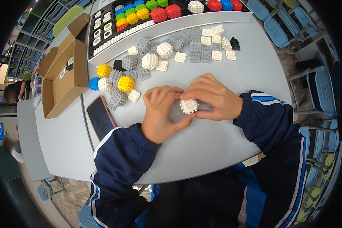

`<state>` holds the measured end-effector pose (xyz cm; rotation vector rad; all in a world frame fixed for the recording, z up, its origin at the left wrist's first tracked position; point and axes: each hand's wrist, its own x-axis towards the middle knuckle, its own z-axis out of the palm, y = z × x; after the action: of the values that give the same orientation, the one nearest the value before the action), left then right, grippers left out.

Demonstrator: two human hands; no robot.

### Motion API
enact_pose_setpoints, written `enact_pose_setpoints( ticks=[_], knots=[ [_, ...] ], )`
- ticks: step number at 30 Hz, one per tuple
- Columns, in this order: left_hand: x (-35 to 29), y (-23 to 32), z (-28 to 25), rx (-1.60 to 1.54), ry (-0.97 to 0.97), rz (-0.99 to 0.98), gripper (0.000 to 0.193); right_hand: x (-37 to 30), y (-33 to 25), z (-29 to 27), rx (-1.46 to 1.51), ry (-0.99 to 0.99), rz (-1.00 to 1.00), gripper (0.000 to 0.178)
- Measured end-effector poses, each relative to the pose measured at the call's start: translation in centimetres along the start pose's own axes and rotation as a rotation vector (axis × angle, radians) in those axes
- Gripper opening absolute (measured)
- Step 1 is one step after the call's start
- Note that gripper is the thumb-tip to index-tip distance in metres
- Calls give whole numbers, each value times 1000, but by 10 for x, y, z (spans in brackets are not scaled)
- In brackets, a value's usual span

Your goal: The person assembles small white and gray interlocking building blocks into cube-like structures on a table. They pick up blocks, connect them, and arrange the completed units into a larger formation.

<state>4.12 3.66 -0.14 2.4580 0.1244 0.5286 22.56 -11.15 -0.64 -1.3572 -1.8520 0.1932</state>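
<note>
Between my two hands, just above the grey table, is a white studded block (189, 106). My left hand (161, 110) grips its left side, thumb at the bottom and fingertips at the top. From the right, my right hand (212, 98) pinches the same block between thumb and fingers. The studs face up, and the block's underside is hidden. Left of my left hand lie a white square tile (133, 95), a yellow studded cube (125, 83) and a grey studded block (117, 99). A white studded cube (150, 61) rests farther off.
A phone (101, 117) lies by my left sleeve. An opened cardboard box (66, 72) stands at the left. Across the back is a white-edged tray (171, 23) of coloured cubes. Several grey blocks (195, 47) and white tiles (180, 57) spread before it. Blue chairs (319, 91) stand right.
</note>
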Motion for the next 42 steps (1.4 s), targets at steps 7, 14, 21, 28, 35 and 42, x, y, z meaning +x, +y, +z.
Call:
enact_pose_setpoints(
  ticks=[7, 14, 21, 28, 35, 42],
  knots=[
    [0, 3, -2, 8, -30, -47, 54, 1, -1, -3, -5, -62, 24, 64],
    [-1, 2, -1, 13, -14, -60, 70, 7, 8, -18, -376, -94, 28, 82],
    [0, 2, 1, 61, -41, -32, 70, 9, 27, -6, -541, -27, 178, 74],
    [-6, -9, -11, -221, 224, 125, 43, 13, 24, -11, -531, 30, 52, 50],
    [18, -17, -3, 537, 370, 145, 40, 30, 46, -1, -565, 232, -19, 35],
    [40, -43, 6, 721, 397, -32, 62, 63, 63, 11, -718, 288, -41, 46]
  ],
)
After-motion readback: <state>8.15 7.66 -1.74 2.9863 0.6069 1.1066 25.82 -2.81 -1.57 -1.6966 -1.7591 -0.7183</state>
